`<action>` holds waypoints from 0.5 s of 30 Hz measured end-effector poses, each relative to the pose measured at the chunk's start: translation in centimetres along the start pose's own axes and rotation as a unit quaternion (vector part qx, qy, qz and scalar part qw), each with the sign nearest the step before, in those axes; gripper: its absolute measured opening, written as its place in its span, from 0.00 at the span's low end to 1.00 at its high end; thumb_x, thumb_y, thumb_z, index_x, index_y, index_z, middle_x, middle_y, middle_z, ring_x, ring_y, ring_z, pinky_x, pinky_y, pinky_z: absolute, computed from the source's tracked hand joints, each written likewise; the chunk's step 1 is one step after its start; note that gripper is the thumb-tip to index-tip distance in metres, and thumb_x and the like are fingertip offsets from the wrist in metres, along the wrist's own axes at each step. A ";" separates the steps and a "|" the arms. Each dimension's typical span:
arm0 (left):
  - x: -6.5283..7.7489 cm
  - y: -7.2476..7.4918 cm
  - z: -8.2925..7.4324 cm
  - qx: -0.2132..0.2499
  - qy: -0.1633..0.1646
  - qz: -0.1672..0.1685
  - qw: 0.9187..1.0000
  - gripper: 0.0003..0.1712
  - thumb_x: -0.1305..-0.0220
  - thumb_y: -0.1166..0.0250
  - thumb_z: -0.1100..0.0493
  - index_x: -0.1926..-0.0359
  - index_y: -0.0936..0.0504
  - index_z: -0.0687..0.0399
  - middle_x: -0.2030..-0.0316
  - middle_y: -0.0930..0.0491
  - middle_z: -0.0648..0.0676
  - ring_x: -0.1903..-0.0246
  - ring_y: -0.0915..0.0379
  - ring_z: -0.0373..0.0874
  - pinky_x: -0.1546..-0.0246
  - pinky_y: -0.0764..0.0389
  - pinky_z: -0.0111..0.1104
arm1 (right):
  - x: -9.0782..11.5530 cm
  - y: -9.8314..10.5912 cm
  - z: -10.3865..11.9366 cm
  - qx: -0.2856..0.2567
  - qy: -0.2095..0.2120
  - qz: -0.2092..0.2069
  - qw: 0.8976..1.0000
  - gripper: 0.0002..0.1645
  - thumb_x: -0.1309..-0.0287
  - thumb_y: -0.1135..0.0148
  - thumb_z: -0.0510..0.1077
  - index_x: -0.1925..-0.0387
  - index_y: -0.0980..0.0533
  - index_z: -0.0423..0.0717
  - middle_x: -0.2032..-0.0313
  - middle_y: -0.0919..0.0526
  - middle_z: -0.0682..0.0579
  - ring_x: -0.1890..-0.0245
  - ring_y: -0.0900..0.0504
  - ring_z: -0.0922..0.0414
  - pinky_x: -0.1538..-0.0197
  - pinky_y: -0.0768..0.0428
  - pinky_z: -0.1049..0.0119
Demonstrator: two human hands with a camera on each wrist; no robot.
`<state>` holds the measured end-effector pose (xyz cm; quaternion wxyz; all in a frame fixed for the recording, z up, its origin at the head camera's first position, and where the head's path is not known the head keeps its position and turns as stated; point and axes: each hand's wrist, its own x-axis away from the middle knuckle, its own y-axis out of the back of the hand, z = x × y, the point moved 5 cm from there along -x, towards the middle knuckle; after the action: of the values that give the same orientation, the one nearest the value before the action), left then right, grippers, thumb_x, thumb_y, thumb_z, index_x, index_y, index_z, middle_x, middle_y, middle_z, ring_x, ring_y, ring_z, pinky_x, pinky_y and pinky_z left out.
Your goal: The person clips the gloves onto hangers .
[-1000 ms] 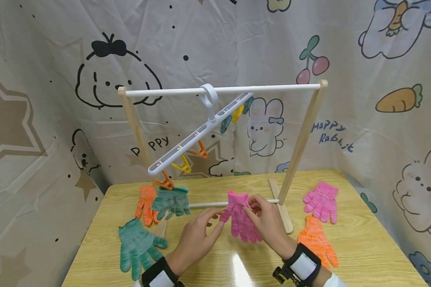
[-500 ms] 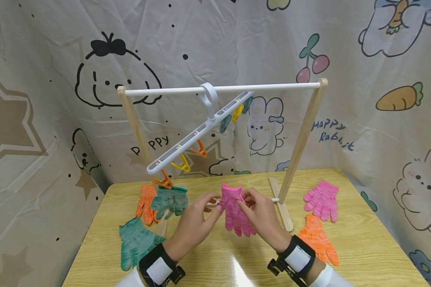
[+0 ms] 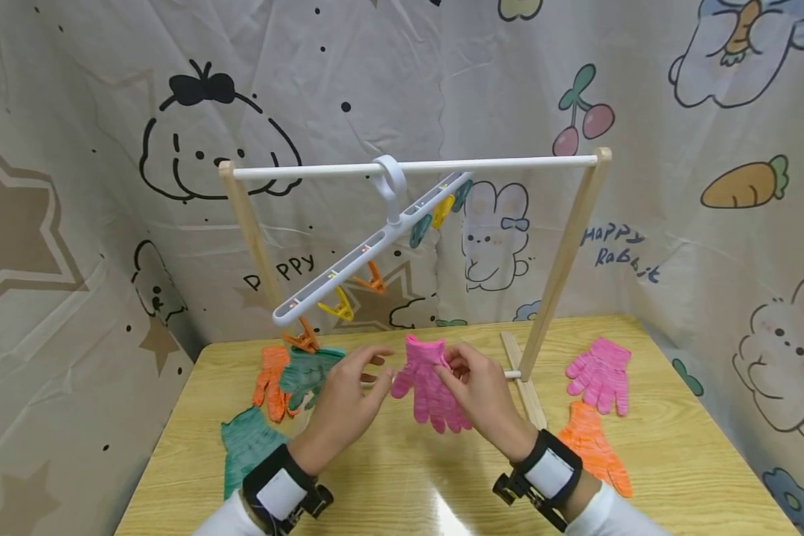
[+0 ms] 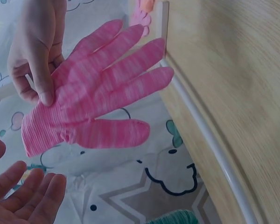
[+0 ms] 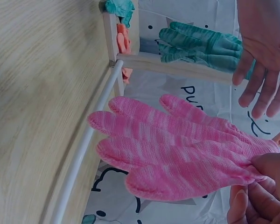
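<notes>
- Since half a second ago: pink glove (image 3: 426,383) shifted up and left in the head view; left hand (image 3: 345,398) came off its thumb and swung left, now apart from it.
- Upshot, my read: right hand (image 3: 485,394) carries the glove alone, left is free. Glove sits closer to the near clips, no clip on it.
- Pink glove: in the air above the counter (image 3: 388,484), cuff up, fingers hanging.
- Right hand: closed in a pinch on the cuff edge, thumb on the near side.
- Left hand: half open, thumb and fingers apart, holds nothing. Overlaps the hung green glove (image 3: 301,372) in the head view; contact, can't tell.
- Hung green glove: gripped by the end clip (image 3: 303,337) of the hanger (image 3: 338,273). Next along, yellow clip (image 3: 345,304), nothing in it.
- Counter: green and orange gloves on the left, pink and orange on the right.
- Left wrist view: glove's full spread and the right thumb's press by the cuff; head view has the hand partly over it.
- Right wrist view: right fingers tucked behind the cuff, plus the hung green glove's fingers. Head view only: whole hanger and clip row.
</notes>
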<state>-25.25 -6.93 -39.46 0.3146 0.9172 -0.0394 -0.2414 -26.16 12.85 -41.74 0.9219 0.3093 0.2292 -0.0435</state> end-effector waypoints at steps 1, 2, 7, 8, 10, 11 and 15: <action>0.0 0.2 0.1 0.000 0.000 -0.003 1.000 0.15 0.31 0.36 0.62 0.44 0.19 0.54 0.49 0.16 0.56 0.53 0.18 0.48 0.57 0.13 0.40 | -0.1 0.0 0.0 -0.002 0.001 0.001 1.000 0.06 0.42 0.29 0.36 0.64 0.20 0.43 0.71 0.14 0.50 0.73 0.20 0.63 0.69 0.21 0.73; 0.0 0.3 0.1 0.000 -0.001 -0.006 1.000 0.15 0.31 0.36 0.62 0.44 0.19 0.54 0.50 0.16 0.56 0.53 0.17 0.48 0.57 0.13 0.40 | -0.1 0.0 0.1 -0.004 0.002 0.002 1.000 0.06 0.42 0.29 0.36 0.64 0.20 0.43 0.71 0.14 0.50 0.73 0.20 0.63 0.69 0.21 0.73; 0.0 0.8 0.5 -0.003 -0.001 -0.013 1.000 0.15 0.31 0.36 0.63 0.44 0.19 0.53 0.49 0.16 0.55 0.53 0.18 0.48 0.57 0.13 0.38 | -0.3 0.0 0.1 -0.003 -0.001 0.001 1.000 0.07 0.43 0.28 0.35 0.64 0.19 0.43 0.72 0.14 0.50 0.74 0.21 0.63 0.69 0.22 0.73; 0.0 0.9 0.6 -0.001 0.000 -0.014 1.000 0.15 0.31 0.36 0.63 0.44 0.19 0.53 0.49 0.16 0.55 0.52 0.18 0.48 0.57 0.13 0.38 | -0.4 0.0 0.2 -0.002 -0.002 0.001 1.000 0.07 0.43 0.28 0.36 0.64 0.19 0.44 0.72 0.14 0.50 0.74 0.21 0.64 0.69 0.22 0.73; 0.0 1.1 0.8 0.004 0.005 -0.016 1.000 0.16 0.31 0.37 0.63 0.44 0.19 0.54 0.48 0.17 0.56 0.51 0.18 0.49 0.55 0.13 0.38 | -0.4 0.0 0.2 -0.003 -0.003 0.002 1.000 0.07 0.43 0.28 0.36 0.64 0.19 0.43 0.72 0.14 0.50 0.74 0.22 0.64 0.70 0.22 0.73; 0.0 1.2 0.9 0.006 0.008 -0.019 1.000 0.16 0.31 0.37 0.63 0.44 0.19 0.55 0.48 0.17 0.56 0.51 0.19 0.49 0.54 0.13 0.38 | -0.5 0.1 0.3 -0.003 -0.003 0.003 1.000 0.07 0.43 0.28 0.36 0.64 0.19 0.43 0.72 0.14 0.50 0.74 0.22 0.64 0.70 0.22 0.73; -0.1 1.5 1.3 0.009 0.026 -0.028 0.999 0.19 0.31 0.37 0.62 0.40 0.21 0.57 0.45 0.18 0.58 0.48 0.19 0.51 0.49 0.15 0.41 | -0.6 0.1 0.4 -0.002 -0.001 0.003 1.000 0.07 0.43 0.28 0.36 0.64 0.19 0.43 0.72 0.14 0.50 0.74 0.22 0.64 0.70 0.22 0.73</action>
<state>-25.83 -8.86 -39.45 0.3006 0.9266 -0.0080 -0.2259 -26.47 12.68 -41.13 0.9229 0.3078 0.2278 -0.0403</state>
